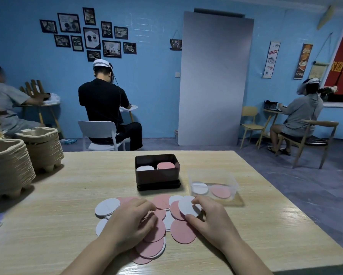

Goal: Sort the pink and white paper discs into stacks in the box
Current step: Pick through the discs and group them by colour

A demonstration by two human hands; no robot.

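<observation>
Two stacks already sit inside the dark box [158,178] at mid-table: a white stack [145,168] on the left and a pink stack [166,165] on the right, side by side.

Box stands upright on the wooden table [47,215], just beyond the loose pile of discs [182,232].

Pile: pink and white discs mixed and overlapping, lying flat near the table's front edge, in front of the box and apart from it.

Right hand [212,221]: pinching one white disc [189,205], thumb at its near edge and fingertips curled over its far edge. The disc is tilted and lifted a little over the right side of the pile.

Left hand [131,221]: lies palm down on the left part of the pile, fingers bent onto pink discs. Cannot tell whether it actually grasps one or only rests there.

Clear plastic tub [213,176] stands just right of the box, with one white disc [200,188] and one pink disc [220,191] flat on its bottom.

Two stacks of pulp egg trays [8,165] stand at the table's left edge.

Behind the table, three people sit at small tables along a blue wall.
</observation>
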